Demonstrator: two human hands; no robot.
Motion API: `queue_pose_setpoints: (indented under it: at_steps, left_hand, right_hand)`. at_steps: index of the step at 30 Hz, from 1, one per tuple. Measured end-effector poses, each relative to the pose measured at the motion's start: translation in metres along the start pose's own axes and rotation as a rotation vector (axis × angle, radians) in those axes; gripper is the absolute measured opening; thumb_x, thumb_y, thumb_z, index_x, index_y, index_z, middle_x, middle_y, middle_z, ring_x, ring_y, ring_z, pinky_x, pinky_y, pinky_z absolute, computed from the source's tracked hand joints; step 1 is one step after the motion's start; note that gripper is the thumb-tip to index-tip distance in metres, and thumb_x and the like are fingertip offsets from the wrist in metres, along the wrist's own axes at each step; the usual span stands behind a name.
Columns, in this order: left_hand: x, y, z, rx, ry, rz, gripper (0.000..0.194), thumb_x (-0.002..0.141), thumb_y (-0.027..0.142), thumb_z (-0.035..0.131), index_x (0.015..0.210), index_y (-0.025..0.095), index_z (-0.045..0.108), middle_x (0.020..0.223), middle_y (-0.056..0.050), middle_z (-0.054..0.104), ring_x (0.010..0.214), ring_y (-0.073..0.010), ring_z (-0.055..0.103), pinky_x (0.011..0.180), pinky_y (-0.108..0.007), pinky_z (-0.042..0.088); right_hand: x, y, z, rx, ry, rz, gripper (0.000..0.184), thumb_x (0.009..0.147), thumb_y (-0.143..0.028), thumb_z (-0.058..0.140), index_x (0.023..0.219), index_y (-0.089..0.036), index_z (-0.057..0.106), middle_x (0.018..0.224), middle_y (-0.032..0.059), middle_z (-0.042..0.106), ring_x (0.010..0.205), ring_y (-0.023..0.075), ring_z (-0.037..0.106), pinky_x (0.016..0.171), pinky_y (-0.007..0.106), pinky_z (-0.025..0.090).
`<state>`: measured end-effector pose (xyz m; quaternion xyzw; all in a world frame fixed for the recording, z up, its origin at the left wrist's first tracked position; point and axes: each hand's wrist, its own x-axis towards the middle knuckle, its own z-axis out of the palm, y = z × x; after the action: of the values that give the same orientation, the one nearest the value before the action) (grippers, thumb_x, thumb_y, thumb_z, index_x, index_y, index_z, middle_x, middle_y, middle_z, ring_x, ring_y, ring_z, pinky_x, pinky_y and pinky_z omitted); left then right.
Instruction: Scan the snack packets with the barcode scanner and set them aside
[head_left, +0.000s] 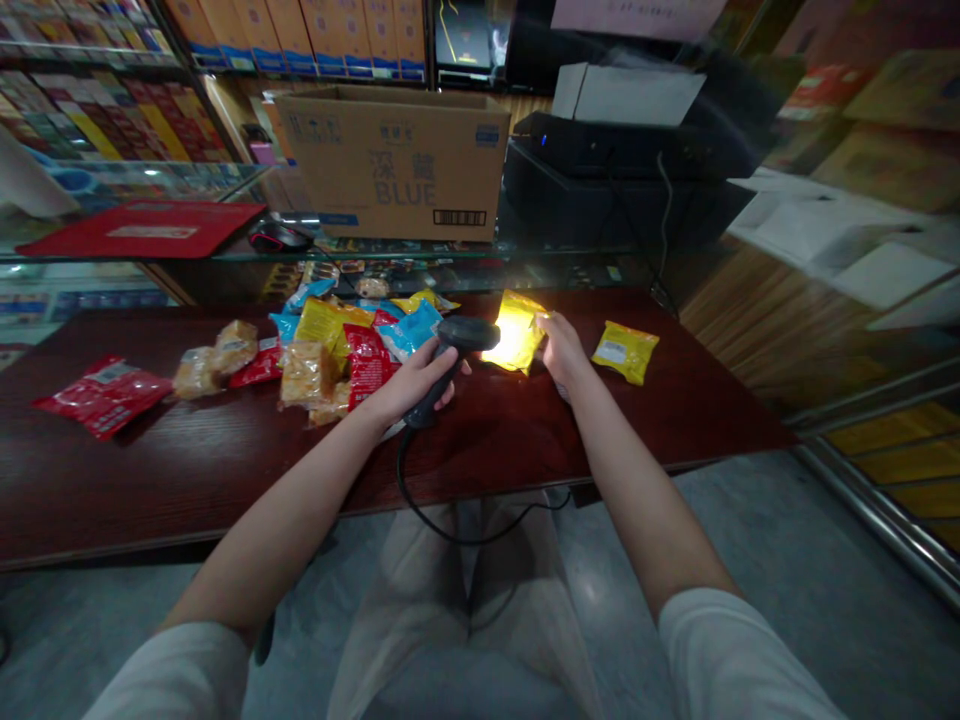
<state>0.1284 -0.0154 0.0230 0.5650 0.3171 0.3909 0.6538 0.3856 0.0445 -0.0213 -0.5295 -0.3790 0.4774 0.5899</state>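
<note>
At far left on the table (187,470), one red packet (109,390) lies apart. Next are two clear-wrapped snacks (197,373), side by side, then a pile (319,335) of red, blue, yellow and clear packets; these overlap, so a sure count cannot be given. Right of the pile, the left hand (420,382) grips one black scanner (469,334) by its handle, head pointing right. Its light falls on one lit packet (514,338), positioned between the hands and pinched at its right edge by the right hand (564,352). Farther right lies one yellow packet (626,350), untouched.
</note>
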Motion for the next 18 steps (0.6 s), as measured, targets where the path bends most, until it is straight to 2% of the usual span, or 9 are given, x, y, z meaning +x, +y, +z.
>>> queue_pose_setpoints:
  at_steps: [5,8,11,14,18]
  left_hand:
    - [-0.001,-0.001,0.002,0.015,-0.013,-0.008,0.061,0.072,0.068,0.075,0.098,0.020,0.047,0.082,0.003,0.063,0.041,-0.0039,0.051,0.034,-0.018,0.037]
    - [-0.002,0.003,0.002,-0.009,0.018,0.002,0.064,0.071,0.069,0.076,0.101,0.020,0.047,0.085,0.002,0.064,0.042,-0.0048,0.053,0.034,-0.019,0.038]
    - [-0.001,0.009,-0.002,-0.043,0.045,0.009,0.067,0.071,0.069,0.076,0.107,0.019,0.048,0.095,-0.003,0.069,0.043,-0.0062,0.056,0.034,-0.020,0.038]
    - [0.001,0.012,-0.007,-0.072,0.074,0.041,0.068,0.072,0.067,0.076,0.110,0.019,0.049,0.097,-0.005,0.071,0.045,-0.0068,0.057,0.035,-0.020,0.040]
    - [0.008,0.012,-0.011,-0.091,0.122,0.102,0.060,0.072,0.061,0.079,0.103,0.018,0.051,0.094,-0.004,0.072,0.047,-0.0069,0.058,0.038,-0.020,0.042]
  right_hand:
    - [-0.002,0.002,0.001,0.033,-0.028,-0.021,0.039,0.067,-0.046,0.068,0.087,-0.027,0.041,0.086,-0.0019,0.060,0.079,0.0187,0.061,0.068,0.033,0.055]
    - [-0.002,0.002,-0.004,-0.027,-0.041,-0.084,0.036,0.071,-0.048,0.066,0.091,-0.028,0.044,0.088,-0.0025,0.060,0.080,0.0181,0.062,0.071,0.034,0.055]
    - [0.005,-0.001,-0.015,-0.205,0.094,-0.283,0.030,0.073,-0.044,0.063,0.092,-0.026,0.047,0.089,-0.0010,0.061,0.085,0.0185,0.062,0.083,0.036,0.054]
    - [0.016,-0.008,-0.038,-0.424,0.282,-0.444,0.025,0.077,-0.038,0.061,0.095,-0.024,0.050,0.095,0.0034,0.063,0.094,0.0214,0.063,0.094,0.041,0.050]
    - [0.025,-0.025,-0.075,-0.718,0.419,-0.398,0.036,0.079,-0.032,0.062,0.112,-0.022,0.050,0.106,0.0107,0.065,0.102,0.0283,0.063,0.100,0.052,0.046]
